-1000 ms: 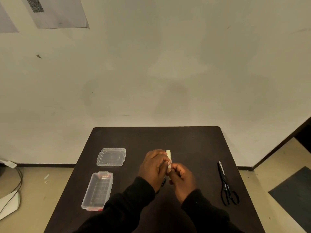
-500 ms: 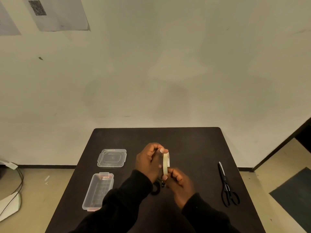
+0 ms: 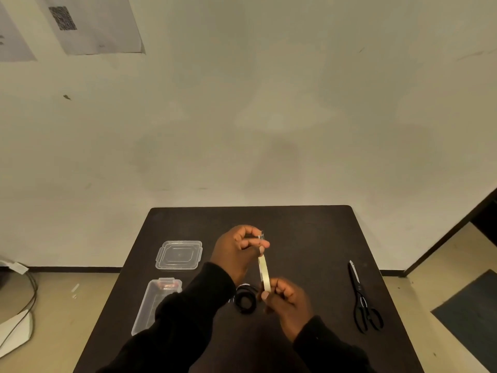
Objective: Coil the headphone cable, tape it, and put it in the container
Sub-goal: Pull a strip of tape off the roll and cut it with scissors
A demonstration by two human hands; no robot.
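A black coiled headphone cable (image 3: 245, 300) lies on the dark table (image 3: 309, 238) just below my hands. My right hand (image 3: 286, 297) holds a cream tape roll (image 3: 264, 273) edge-on above the table. My left hand (image 3: 239, 251) is raised above the roll, with its fingertips pinching the pulled-out end of the tape. A clear plastic container (image 3: 153, 305) stands open at the left, and its clear lid (image 3: 178, 254) lies flat behind it.
Black scissors (image 3: 363, 300) lie on the right side of the table. The table's far edge meets a pale wall. Cables and a white object sit on the floor at the left. A dark mat lies on the floor at the right.
My hands have drawn apart. The left hand rose with the tape end, the right hand dropped toward me with the roll, and the coiled cable came into sight below.
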